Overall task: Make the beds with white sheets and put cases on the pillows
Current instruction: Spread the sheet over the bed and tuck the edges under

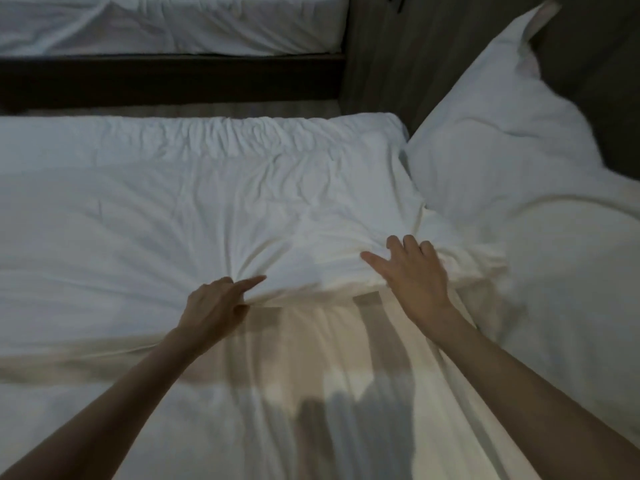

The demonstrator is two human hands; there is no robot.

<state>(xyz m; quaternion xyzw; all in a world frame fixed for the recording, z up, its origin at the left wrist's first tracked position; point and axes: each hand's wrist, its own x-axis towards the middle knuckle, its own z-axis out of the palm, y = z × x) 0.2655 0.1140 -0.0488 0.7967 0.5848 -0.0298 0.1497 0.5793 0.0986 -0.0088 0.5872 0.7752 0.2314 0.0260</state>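
A white sheet (156, 209) covers the near bed, wrinkled and gathered along the far edge. My left hand (216, 306) pinches a fold of this sheet between thumb and curled fingers, its forefinger pointing right. Creases fan out from that pinch. My right hand (412, 275) lies spread on the sheet to the right, fingers straight and pressing down. Below both hands the cloth runs toward me in long folds (329, 393). A white pillow (495, 133) leans against the dark headboard at the right.
A second bed with a white sheet (166, 26) stands beyond a narrow strip of floor (173, 109), on a dark frame (166, 77). A grey wood-look wall panel (398, 57) rises at the head end. More white bedding (571, 289) lies to the right.
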